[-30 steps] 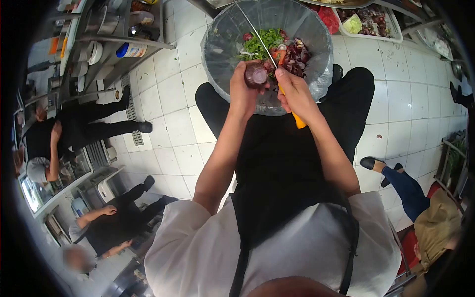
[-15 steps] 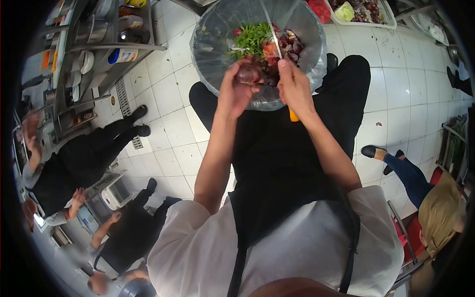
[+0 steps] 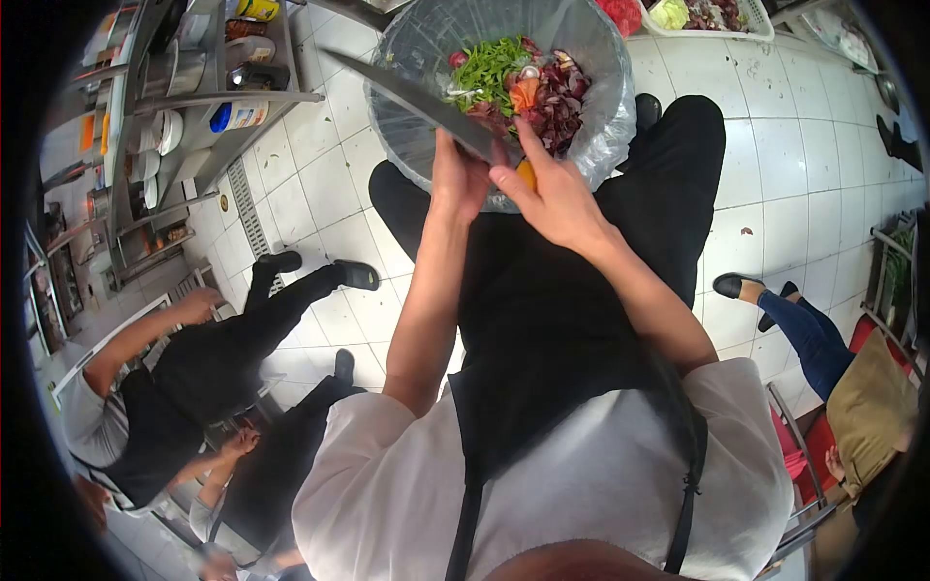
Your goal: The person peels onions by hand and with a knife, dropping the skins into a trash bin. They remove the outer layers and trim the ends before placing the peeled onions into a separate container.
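My right hand (image 3: 562, 198) grips a large knife (image 3: 412, 102) by its yellow-orange handle, index finger stretched forward. The blade lies broadside, pointing to the upper left across the bin. Behind the blade, my left hand (image 3: 459, 182) is curled around a red onion, mostly hidden now. Below both hands stands a bin (image 3: 407, 58) lined with a clear plastic bag, between my knees. Inside it are chopped green leaves (image 3: 487, 73), dark red onion skins (image 3: 572, 97) and an orange-red scrap (image 3: 524, 94).
A white basket (image 3: 717, 36) of red onions and a pale green vegetable sits beyond the bin to the right. Metal shelves (image 3: 218, 97) with jars and bowls stand at left. Two people in dark aprons are at lower left; another person (image 3: 857, 416) is at right.
The knife has swung from pointing away, edge-on, to lying broadside toward the upper left, covering the onion. My right fingers have spread somewhat. The people at left have shifted position.
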`<state>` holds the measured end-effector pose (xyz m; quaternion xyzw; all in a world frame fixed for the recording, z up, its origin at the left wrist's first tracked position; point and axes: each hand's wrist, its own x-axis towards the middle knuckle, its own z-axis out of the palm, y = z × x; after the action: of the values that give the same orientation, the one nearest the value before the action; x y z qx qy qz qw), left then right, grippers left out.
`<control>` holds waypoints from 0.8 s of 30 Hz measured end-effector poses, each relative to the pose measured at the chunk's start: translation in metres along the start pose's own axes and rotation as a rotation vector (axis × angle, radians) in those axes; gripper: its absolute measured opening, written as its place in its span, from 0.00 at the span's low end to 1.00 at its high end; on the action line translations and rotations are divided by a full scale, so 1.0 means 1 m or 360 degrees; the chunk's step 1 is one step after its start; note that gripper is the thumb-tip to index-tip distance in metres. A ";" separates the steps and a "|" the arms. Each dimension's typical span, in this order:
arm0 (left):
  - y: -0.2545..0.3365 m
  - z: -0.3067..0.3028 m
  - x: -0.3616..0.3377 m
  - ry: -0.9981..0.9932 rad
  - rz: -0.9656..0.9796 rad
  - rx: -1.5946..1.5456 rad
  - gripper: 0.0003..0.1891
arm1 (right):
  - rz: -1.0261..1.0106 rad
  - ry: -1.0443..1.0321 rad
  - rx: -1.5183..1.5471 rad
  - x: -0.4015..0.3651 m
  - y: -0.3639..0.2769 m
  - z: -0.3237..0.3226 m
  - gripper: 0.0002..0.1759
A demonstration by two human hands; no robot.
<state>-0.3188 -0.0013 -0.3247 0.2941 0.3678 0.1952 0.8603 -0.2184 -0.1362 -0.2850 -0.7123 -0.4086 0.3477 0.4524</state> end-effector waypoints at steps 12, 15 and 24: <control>-0.024 -0.008 0.012 0.0271 0.0223 -0.0188 0.30 | 0.0033 -0.0206 -0.0213 -0.004 -0.005 0.009 0.41; -0.027 -0.004 0.013 0.0422 0.0289 -0.0164 0.29 | 0.0032 -0.0176 -0.0203 -0.004 -0.003 0.010 0.40; -0.011 0.013 -0.002 0.0590 0.0513 0.0037 0.15 | 0.0085 -0.0170 -0.0131 -0.011 0.008 0.011 0.38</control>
<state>-0.3087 -0.0158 -0.3237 0.3180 0.4698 0.3764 0.7324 -0.2302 -0.1444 -0.2950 -0.7214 -0.4270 0.3801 0.3908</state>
